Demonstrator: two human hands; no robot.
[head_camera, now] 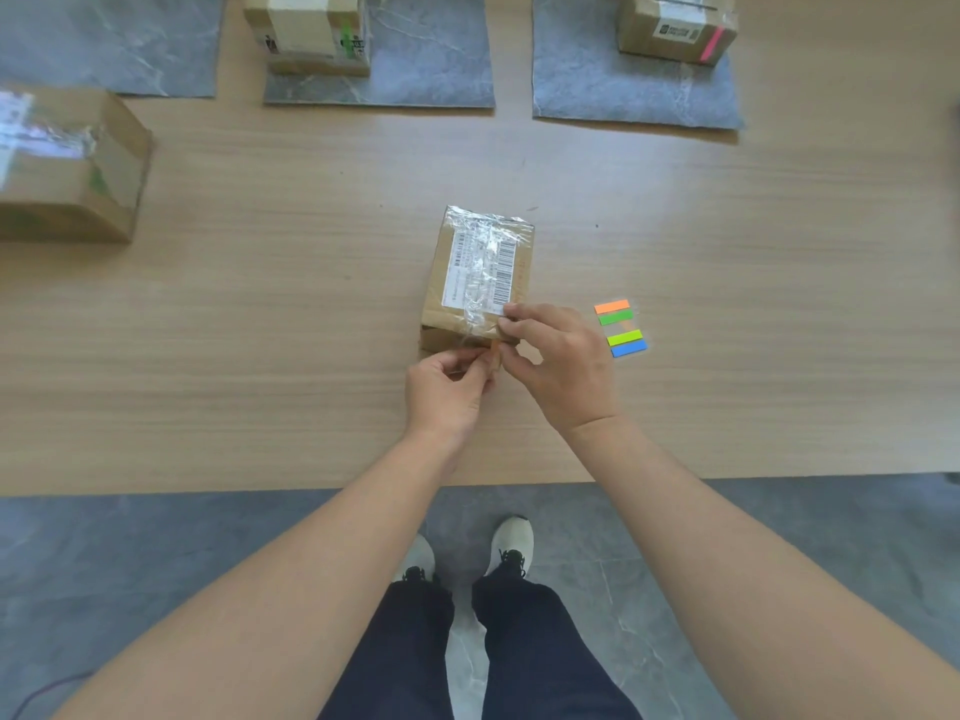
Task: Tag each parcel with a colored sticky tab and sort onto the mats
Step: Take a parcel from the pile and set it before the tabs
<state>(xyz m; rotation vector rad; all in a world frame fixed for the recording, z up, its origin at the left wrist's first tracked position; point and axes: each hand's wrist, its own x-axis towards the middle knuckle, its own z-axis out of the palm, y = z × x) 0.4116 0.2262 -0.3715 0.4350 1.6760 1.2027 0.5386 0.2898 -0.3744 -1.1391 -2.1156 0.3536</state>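
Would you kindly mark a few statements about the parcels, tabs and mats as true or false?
1. The middle-mat parcel bears a green tab. True.
2. The right-mat parcel bears a blue tab. False: it bears a pink tab.
3. The tab pad lies left of the central parcel. False: it lies to its right.
4. The left hand pinches an orange tab at the central parcel's near end while the right hand grips that end's corner. True.
5. The left-edge parcel sits on a mat. False: it sits on the bare table.
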